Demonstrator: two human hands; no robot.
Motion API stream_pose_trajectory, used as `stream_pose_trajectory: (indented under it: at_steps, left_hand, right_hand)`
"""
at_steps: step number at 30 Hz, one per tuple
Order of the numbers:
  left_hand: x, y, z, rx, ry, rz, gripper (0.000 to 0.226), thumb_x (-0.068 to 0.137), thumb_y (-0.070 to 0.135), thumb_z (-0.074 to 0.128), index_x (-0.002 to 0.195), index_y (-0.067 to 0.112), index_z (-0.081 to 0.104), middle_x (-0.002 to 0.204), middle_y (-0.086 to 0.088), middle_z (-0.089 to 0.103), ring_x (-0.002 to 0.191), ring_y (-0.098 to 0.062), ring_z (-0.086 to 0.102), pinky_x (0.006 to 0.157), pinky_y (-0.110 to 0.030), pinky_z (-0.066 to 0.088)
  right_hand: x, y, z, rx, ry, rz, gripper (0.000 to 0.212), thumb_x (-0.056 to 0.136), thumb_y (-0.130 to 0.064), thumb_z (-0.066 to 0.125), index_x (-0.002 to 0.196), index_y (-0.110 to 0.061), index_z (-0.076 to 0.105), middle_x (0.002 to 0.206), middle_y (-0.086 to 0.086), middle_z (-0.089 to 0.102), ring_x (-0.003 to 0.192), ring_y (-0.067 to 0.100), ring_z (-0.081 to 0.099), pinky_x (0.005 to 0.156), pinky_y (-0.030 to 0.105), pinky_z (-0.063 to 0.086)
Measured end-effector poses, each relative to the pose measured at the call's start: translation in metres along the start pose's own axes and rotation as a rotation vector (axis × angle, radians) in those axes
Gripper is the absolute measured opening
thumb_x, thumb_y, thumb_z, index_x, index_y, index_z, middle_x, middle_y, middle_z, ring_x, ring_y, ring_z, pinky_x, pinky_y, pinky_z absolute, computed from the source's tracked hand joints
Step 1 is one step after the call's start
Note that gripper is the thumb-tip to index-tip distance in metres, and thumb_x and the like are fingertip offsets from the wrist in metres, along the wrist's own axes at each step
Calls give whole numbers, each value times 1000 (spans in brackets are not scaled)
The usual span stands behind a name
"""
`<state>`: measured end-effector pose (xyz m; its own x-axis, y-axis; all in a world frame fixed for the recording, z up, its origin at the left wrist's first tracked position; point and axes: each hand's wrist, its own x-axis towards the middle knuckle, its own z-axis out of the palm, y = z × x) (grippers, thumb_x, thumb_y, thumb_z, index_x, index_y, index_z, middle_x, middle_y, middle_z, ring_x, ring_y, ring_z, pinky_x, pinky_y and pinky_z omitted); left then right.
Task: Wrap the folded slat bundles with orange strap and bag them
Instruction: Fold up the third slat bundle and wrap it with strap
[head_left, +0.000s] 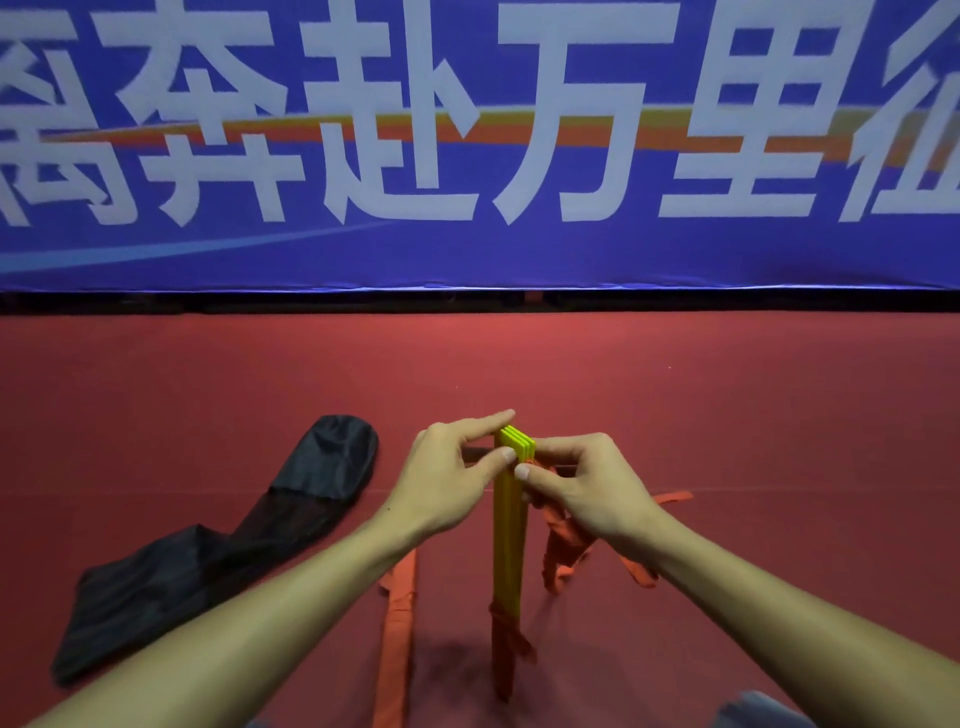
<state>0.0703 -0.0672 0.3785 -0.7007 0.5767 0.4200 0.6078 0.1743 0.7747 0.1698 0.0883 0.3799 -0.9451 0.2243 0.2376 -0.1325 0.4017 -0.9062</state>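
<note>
The wrapping step is in hand, and the bagging has not begun. The slat bundle (511, 530) of yellow slats stands nearly upright at the middle of the view. Its long axis runs from 6 to 12 o'clock in the picture, the top end points up toward the camera, and the foot appears to rest on the red floor (727, 415).

The left hand (447, 478) pinches the top from the 9 o'clock side, with the forefinger laid out over the slat ends and the thumb pressed to the near face. The right hand (587, 488) meets it from 3 o'clock, thumb on the slats and fingers curled behind. I cannot tell whether those fingers also hold strap.

The orange strap (506, 631) is bound round the lower end, and a loose run (561, 545) hangs below the right hand at about 4 o'clock. Another flat orange length (397, 623) lies on the floor at 7 o'clock.

By my reading only the foot is bound — the top end shows no wrap. The next move likely calls for one hand to clamp the slats square while the other brings the slack up and around tightly.

The black bag (218, 545) lies well apart at 8 o'clock — ready for later
</note>
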Motion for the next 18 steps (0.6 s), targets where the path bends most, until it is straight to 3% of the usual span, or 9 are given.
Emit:
stream_pose_trajectory:
  at_steps: [5, 10, 12, 14, 16, 18]
  left_hand:
    - [-6, 12, 3, -123, -36, -107, 56, 77, 21, 85, 130, 24, 66, 120, 8, 72, 110, 3, 65, 100, -23, 51]
    - [-4, 16, -7, -227, -70, -112, 46, 80, 9, 82, 124, 17, 69, 110, 9, 74, 101, 1, 69, 91, -18, 54]
    - [-2, 16, -11, -236, -67, -71, 44, 79, 6, 82, 118, 22, 71, 106, 8, 75, 100, -2, 71, 91, -19, 54]
    - [-1, 16, -13, -211, -65, -30, 39, 78, 5, 82, 109, 28, 73, 101, 8, 77, 96, -3, 72, 86, -18, 55]
    - [-2, 16, -10, -220, -85, -32, 35, 79, 4, 81, 101, 30, 75, 94, 6, 78, 88, -5, 73, 79, -17, 55]
    - [-4, 15, -8, -213, -104, -41, 33, 80, 4, 80, 98, 31, 75, 92, 6, 78, 86, -5, 73, 76, -16, 54]
  right_hand:
    - [-6, -3, 5, -58, -56, -30, 32, 85, -16, 73, 103, -42, 75, 61, -3, 52, 57, 11, 42, 56, 27, 38]
    - [-15, -12, 1, 171, -113, 12, 30, 88, -3, 69, 108, -25, 73, 64, 1, 53, 56, 16, 41, 47, 23, 36]
    - [-14, -13, -1, 127, -74, -8, 29, 87, -5, 70, 110, -23, 71, 75, -7, 68, 62, 19, 51, 55, 24, 47]
    - [-12, -12, -3, 100, -39, -15, 24, 85, -8, 73, 107, -15, 71, 85, -3, 74, 65, 27, 59, 65, 35, 53]
    - [-11, -9, -6, 78, -19, -11, 20, 82, -8, 77, 99, -8, 68, 81, 5, 72, 65, 22, 60, 63, 40, 52]
    - [-11, -6, -8, 0, -23, -24, 17, 80, -9, 78, 90, -5, 65, 74, 6, 71, 64, 18, 61, 60, 36, 50]
